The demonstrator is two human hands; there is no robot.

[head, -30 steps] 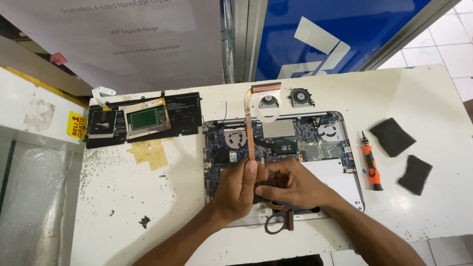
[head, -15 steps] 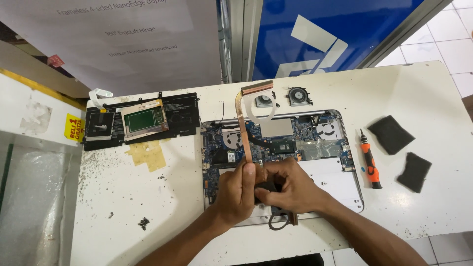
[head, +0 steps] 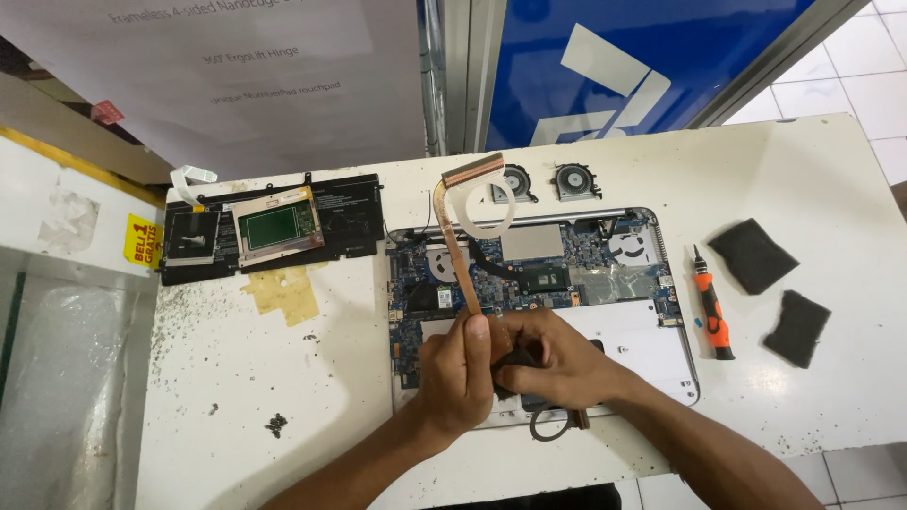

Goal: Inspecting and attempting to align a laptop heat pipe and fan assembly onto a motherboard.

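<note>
Heatpipe [head: 465,255] gripped in left hand [head: 457,373] above opened laptop [head: 652,345]; right hand [head: 548,359] closed, probably on dark pad; fans [head: 576,179] already out.

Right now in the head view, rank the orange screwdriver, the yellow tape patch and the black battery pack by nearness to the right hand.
From the right hand:
1. Orange screwdriver, to its right.
2. Yellow tape patch, far side of the laptop base, left.
3. Black battery pack, upper left, farthest.

Both forearms were bare, with no sleeves in view. The left hand [head: 455,373] and right hand [head: 557,359] wore no gloves, rings or watch.
</note>
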